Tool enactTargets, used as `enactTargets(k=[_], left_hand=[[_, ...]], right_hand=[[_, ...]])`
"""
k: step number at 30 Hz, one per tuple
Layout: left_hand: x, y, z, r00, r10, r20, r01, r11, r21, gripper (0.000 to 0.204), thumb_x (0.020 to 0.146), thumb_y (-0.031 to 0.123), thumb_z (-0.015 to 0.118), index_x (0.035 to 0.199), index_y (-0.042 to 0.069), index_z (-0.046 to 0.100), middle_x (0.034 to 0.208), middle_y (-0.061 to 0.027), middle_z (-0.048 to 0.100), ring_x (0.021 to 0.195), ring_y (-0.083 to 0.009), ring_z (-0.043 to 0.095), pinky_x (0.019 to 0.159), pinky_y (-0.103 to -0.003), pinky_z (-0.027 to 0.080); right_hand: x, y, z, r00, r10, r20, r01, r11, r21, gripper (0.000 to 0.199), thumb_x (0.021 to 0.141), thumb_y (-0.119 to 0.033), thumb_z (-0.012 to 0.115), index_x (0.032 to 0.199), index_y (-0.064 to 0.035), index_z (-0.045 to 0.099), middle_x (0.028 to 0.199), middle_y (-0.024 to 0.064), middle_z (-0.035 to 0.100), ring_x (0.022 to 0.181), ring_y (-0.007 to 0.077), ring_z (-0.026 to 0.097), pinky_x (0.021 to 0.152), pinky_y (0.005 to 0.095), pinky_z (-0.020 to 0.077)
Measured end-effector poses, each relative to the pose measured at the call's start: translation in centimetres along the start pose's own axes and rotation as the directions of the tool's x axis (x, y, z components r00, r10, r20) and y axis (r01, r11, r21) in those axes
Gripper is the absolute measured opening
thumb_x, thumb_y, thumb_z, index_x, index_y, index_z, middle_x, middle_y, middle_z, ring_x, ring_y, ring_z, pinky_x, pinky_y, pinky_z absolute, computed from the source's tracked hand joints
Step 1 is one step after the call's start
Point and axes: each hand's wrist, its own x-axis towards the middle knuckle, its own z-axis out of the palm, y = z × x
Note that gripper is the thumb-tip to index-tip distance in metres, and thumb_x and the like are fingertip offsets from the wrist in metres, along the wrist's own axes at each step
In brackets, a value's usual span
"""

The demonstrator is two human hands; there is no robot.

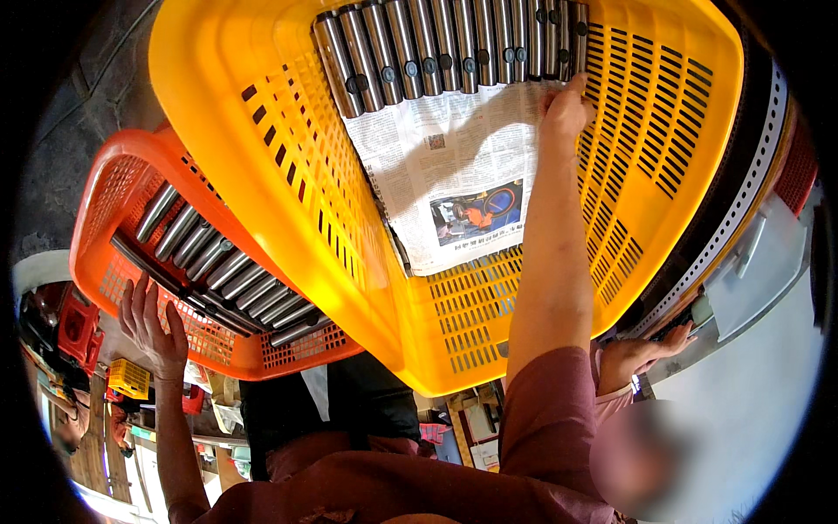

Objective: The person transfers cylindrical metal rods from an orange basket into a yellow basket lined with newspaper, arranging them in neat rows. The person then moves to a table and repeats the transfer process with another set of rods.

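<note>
In the large yellow plastic basket (489, 371), several shiny steel pins (434, 52), each with a hole near its lower end, lie side by side on a sheet of newspaper (393, 166). My right hand (566, 113) reaches in, fingers closed at the lower end of the rightmost steel pin (579, 52); the fingertips are partly hidden. My left hand (154, 330) holds nothing, its fingers spread by the near rim of an orange basket (209, 349). More steel pins (209, 258) lie in that basket, partly covered by the yellow one.
At the right, another person's hand (642, 356) in a pink sleeve is beside a pale grey surface (755, 384). A curved strip with holes (768, 131) runs along the right. A small yellow crate (128, 378) and a red object (78, 332) are at the lower left.
</note>
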Motion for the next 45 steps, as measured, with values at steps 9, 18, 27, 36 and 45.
enactTargets(k=[9,18,27,36,45], left_hand=[[0.1,0.1,0.0,1.0,0.004,0.006,-0.004,1.0,0.001,0.036,0.09,0.011,0.055,0.125,0.002,0.051,0.133,-0.0133,0.052,0.128,-0.0346,0.042,0.106,-0.048,0.028],[-0.1,-0.1,0.0,1.0,-0.007,0.024,0.007,1.0,0.003,0.038,0.09,0.011,0.055,0.127,0.002,0.051,0.133,-0.0134,0.052,0.128,-0.0342,0.043,0.106,-0.048,0.029],[0.1,-0.1,0.1,1.0,-0.002,0.012,0.002,1.0,0.001,0.038,0.09,0.011,0.056,0.127,0.002,0.05,0.134,-0.0125,0.052,0.128,-0.0335,0.043,0.106,-0.046,0.029],[-0.1,-0.3,0.3,0.999,-0.003,0.031,0.003,1.0,0.022,0.039,0.09,0.011,0.056,0.127,0.002,0.05,0.133,-0.0123,0.053,0.128,-0.0334,0.044,0.106,-0.047,0.029],[-0.1,-0.1,0.3,1.0,0.002,0.022,-0.003,1.0,0.029,0.037,0.091,0.012,0.055,0.126,0.002,0.051,0.131,-0.0112,0.055,0.127,-0.0322,0.045,0.106,-0.045,0.029]], right_hand=[[-4.2,-2.6,2.2,0.995,0.104,0.011,-0.104,0.988,0.117,0.063,0.089,-0.029,0.063,0.138,-0.0006,0.034,0.117,0.0247,0.054,0.077,0.0276,0.057,0.061,0.0382,0.049],[-7.5,-3.8,0.6,0.898,-0.432,0.087,0.409,0.743,-0.529,0.045,0.089,-0.025,0.06,0.116,0.0086,0.048,0.114,0.0342,0.049,0.103,0.0424,0.054,0.083,0.0472,0.0467],[-2.2,-5.8,1.2,0.406,-0.7,0.588,0.816,-0.012,-0.578,0.037,0.083,-0.006,0.059,0.12,-0.0024,0.058,0.116,0.0235,0.051,0.102,0.0388,0.051,0.085,0.0431,0.0466],[-4.1,-4.2,2.0,0.313,-0.679,0.665,0.678,-0.331,-0.656,0.051,0.076,-0.004,0.059,0.127,-0.0008,0.053,0.132,0.0223,0.045,0.111,0.0422,0.046,0.097,0.0494,0.0412],[-3.0,-3.3,1.1,0.27,-0.628,0.73,0.755,-0.333,-0.565,0.058,0.096,-0.038,0.04,0.133,0.0073,0.041,0.144,0.0247,0.033,0.121,0.0439,0.039,0.105,0.0512,0.0321]])
